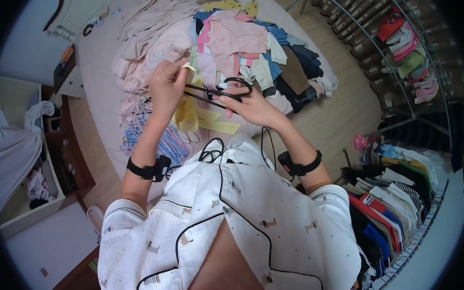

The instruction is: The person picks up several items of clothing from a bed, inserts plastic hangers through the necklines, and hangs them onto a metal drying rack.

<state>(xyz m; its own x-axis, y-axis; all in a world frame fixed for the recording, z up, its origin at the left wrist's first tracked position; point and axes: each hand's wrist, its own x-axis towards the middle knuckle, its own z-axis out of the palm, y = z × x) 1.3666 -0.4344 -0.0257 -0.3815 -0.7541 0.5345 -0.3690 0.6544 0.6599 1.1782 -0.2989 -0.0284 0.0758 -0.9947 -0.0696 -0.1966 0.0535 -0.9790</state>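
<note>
My left hand (167, 82) pinches the edge of a sheer yellow garment (188, 113) near a white strip of cloth, perhaps a label. The garment hangs below, and two flat yellow strips (219, 126) trail from it towards my lap. A black clothes hanger (209, 90) is gripped by its hook end in my right hand (253, 106). Its two arms point left and reach as far as my left hand; whether they are inside the garment cannot be made out. Beyond my hands, a pink child's top (237, 39) tops a heap of clothes on the bed (97, 83).
Several blue and pink hangers (157, 141) lie on the bed, left of my lap. Crumpled pink bedding (150, 42) covers its far left. At right stand a metal drying rack (397, 75) and a rail of hung clothes (386, 208). Cables run from my armbands (148, 170).
</note>
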